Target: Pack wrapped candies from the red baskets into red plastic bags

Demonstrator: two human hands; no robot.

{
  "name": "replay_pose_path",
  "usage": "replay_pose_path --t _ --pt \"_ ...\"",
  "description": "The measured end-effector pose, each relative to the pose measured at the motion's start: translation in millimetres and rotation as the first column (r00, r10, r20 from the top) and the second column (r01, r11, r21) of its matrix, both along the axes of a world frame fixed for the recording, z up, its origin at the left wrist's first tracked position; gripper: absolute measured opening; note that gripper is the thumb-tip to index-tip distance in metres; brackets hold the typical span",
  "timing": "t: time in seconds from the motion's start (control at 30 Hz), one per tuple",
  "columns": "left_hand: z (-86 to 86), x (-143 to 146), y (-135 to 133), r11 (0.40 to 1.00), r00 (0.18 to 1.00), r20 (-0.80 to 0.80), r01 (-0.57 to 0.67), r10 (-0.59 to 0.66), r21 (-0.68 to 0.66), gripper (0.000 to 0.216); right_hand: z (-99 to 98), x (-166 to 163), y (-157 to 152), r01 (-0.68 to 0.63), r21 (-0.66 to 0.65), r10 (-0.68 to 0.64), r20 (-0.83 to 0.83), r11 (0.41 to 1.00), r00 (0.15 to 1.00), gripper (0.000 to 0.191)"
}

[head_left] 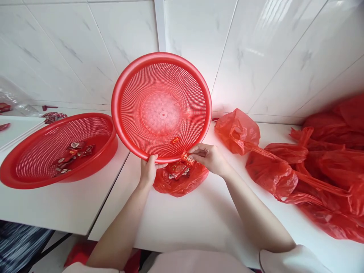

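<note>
My left hand [148, 170] grips the lower rim of a round red perforated basket [161, 106], tilted up on edge so its inside faces me. One small red wrapped sweet [175, 140] clings inside it near the bottom. My right hand [209, 157] pinches another small red wrapped sweet [188, 157] at the basket's lower rim. Right below both hands lies an open red plastic bag [179, 180] with several wrapped sweets in it.
A second red basket [34, 174] holding several sweets rests on the left white table [65, 206]. A knotted red bag [237, 131] and a heap of red plastic bags [321, 170] cover the right side. Tiled wall behind.
</note>
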State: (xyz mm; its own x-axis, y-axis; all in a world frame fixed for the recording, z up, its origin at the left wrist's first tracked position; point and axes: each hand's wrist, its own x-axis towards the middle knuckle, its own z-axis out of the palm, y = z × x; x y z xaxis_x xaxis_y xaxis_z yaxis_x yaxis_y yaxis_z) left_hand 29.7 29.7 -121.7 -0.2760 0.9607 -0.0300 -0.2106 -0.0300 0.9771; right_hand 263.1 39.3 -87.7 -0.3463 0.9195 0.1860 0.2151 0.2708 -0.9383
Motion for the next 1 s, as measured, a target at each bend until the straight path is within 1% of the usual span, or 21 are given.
replay_pose_path --t 0.07,0.13,0.2,0.3,0.37,0.4,0.47,0.53,0.57,0.63,0.67,0.7,0.73,0.77,0.8,0.83,0.87,0.9,0.93,0.97,1.0 --pt "0.9 0 0 1.000 1.000 0.002 -0.023 0.023 0.019 0.025 -3.9 -1 1 0.008 0.092 -0.023 0.162 0.996 0.987 0.013" --pt "2.4 -1 0 0.999 0.999 0.004 -0.035 0.035 0.027 0.028 -4.6 -1 1 0.047 0.216 -0.113 0.305 0.975 0.946 0.017" --pt "4.2 -1 -1 1.000 1.000 0.005 -0.019 0.019 0.024 0.030 -2.6 -2 0 0.090 0.329 -0.211 0.353 0.940 0.912 0.020" --pt "6.2 1 -4 0.997 0.997 0.002 0.083 -0.083 0.003 0.030 -0.9 -3 -1 0.094 0.442 -0.279 0.375 0.892 0.884 0.026" --pt "5.9 4 -8 0.982 0.983 0.015 0.186 -0.185 -0.032 0.030 -4.8 -4 0 0.055 0.488 -0.307 0.455 0.871 0.836 0.034" --pt "5.1 6 -9 0.970 0.972 0.023 0.237 -0.236 -0.053 0.030 -8.2 -5 1 0.030 0.490 -0.315 0.511 0.871 0.799 0.040" --pt "3.0 10 -13 0.947 0.951 0.027 0.310 -0.309 -0.085 0.031 -15.8 -5 2 -0.014 0.441 -0.295 0.623 0.897 0.725 0.051" --pt "1.0 13 -14 0.940 0.945 0.009 0.327 -0.328 -0.100 0.031 -20.5 -4 3 -0.070 0.346 -0.205 0.693 0.935 0.691 0.057" --pt "0.4 13 -13 0.943 0.948 0.004 0.316 -0.318 -0.102 0.031 -20.8 -3 3 -0.111 0.293 -0.135 0.703 0.950 0.698 0.060" --pt "0.5 12 -11 0.951 0.957 0.026 0.291 -0.290 -0.100 0.031 -17.2 -1 2 -0.227 0.220 0.023 0.670 0.949 0.742 0.064" --pt "1.1 10 -9 0.956 0.961 0.047 0.276 -0.272 -0.097 0.031 -14.1 -1 1 -0.282 0.210 0.091 0.630 0.936 0.772 0.063" --pt "1.9 8 -8 0.961 0.964 0.070 0.261 -0.255 -0.093 0.031 -10.7 -1 0 -0.311 0.217 0.135 0.576 0.925 0.806 0.057" --pt "2.8 6 -6 0.965 0.967 0.088 0.246 -0.238 -0.087 0.031 -7.4 -2 -1 -0.302 0.228 0.151 0.510 0.926 0.847 0.048" --pt "3.7 4 -4 0.969 0.970 0.098 0.232 -0.224 -0.080 0.032 -4.4 -3 -2 -0.254 0.226 0.140 0.425 0.940 0.894 0.040" --pt "4.5 2 -3 0.973 0.972 0.099 0.219 -0.212 -0.071 0.033 -1.6 -5 -3 -0.184 0.191 0.116 0.320 0.964 0.940 0.035" --pt "5.1 0 -2 0.977 0.975 0.094 0.205 -0.199 -0.060 0.035 0.9 -6 -3 -0.121 0.114 0.097 0.200 0.986 0.975 0.033" --pt "5.5 -1 -1 0.980 0.978 0.085 0.193 -0.189 -0.050 0.036 3.1 -7 -3 -0.091 0.006 0.090 0.076 0.996 0.993 0.033" --pt "5.8 -3 0 0.983 0.981 0.077 0.180 -0.177 -0.042 0.036 5.1 -8 -4 -0.101 -0.108 0.097 -0.042 0.989 0.994 0.035" --pt "6.0 -4 1 0.986 0.984 0.070 0.165 -0.163 -0.034 0.035 6.9 -8 -3 -0.141 -0.204 0.112 -0.144 0.969 0.983 0.038" --pt "6.3 -5 1 0.988 0.987 0.066 0.151 -0.149 -0.027 0.033 8.4 -7 -3 -0.186 -0.272 0.128 -0.219 0.944 0.967 0.039" --pt "6.6 -6 2 0.990 0.988 0.064 0.139 -0.138 -0.020 0.032 9.4 -6 -3 -0.217 -0.313 0.136 -0.262 0.925 0.955 0.038"
